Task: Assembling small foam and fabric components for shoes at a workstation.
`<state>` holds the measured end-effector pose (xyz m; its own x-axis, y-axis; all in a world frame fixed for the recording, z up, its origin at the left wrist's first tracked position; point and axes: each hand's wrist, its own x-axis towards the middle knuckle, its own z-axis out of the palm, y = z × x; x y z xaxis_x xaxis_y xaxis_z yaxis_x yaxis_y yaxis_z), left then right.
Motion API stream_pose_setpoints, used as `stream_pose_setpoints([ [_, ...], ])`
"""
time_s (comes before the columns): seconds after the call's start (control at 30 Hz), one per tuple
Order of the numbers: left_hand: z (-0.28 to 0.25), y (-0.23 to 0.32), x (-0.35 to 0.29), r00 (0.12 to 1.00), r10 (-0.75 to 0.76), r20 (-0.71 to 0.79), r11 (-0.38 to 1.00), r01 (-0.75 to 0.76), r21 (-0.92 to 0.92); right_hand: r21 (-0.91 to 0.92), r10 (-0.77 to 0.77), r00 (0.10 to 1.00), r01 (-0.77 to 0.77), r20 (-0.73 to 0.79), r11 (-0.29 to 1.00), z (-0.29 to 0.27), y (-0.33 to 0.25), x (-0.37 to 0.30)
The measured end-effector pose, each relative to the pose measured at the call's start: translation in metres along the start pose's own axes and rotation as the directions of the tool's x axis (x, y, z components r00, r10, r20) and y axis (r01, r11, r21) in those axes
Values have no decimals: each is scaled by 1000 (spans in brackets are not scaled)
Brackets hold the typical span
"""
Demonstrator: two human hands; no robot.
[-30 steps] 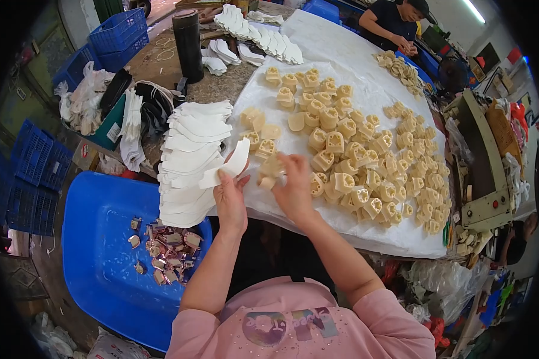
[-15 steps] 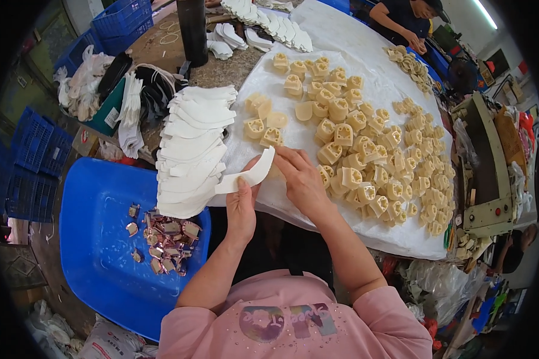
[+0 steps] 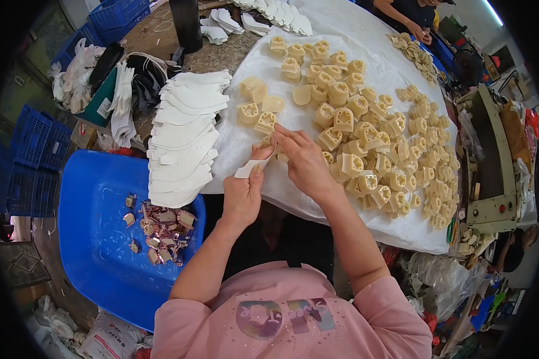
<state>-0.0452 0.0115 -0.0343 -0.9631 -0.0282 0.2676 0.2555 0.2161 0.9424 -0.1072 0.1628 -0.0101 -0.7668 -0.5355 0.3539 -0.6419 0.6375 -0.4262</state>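
Observation:
A white curved strip [image 3: 251,169] is held in my left hand [image 3: 243,194], thumb on top and fingers behind it. The fingers of my right hand [image 3: 305,161] are closed at the strip's far end, which they partly hide. Just beyond my hands lie cream-coloured hollow moulded pieces, the nearest being an arched piece [image 3: 265,123] with a notched opening. A large pile of such pieces [image 3: 365,137] spreads over the white sheet [image 3: 233,134] to the right. Overlapping white curved strips [image 3: 182,140] lie in a long row left of my hands.
At the left a blue tub [image 3: 81,239] holds shiny pinkish metallic pieces [image 3: 166,233]. A dark cylinder [image 3: 185,24] stands at the back, near more white strips [image 3: 221,23]. A co-worker [image 3: 410,21] sits at the far right. A pale green machine frame [image 3: 491,212] is at the right.
The strip has turned and now lies lower, largely covered by my fingers. My right fingers have closed in on its far end, and my left hand has shifted slightly right. The view has moved a little.

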Motion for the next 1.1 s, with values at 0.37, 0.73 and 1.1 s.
stream_pose_setpoints([
  [0.37, -2, -14, -1, 989, 97, 109, 946, -125, 300, 195, 111, 993, -116, 37, 974, -9, 7, 13],
  [0.73, -3, -10, -5, 998, -54, 23, 996, 56, -67, 365, 337, 857, -193, -389, 911, -24, -19, -19],
  [1.1, -20, 8, -11, 929, -363, -72, 746, 243, -620, -68, 34, 998, -37, -50, 997, 8, -27, -61],
])
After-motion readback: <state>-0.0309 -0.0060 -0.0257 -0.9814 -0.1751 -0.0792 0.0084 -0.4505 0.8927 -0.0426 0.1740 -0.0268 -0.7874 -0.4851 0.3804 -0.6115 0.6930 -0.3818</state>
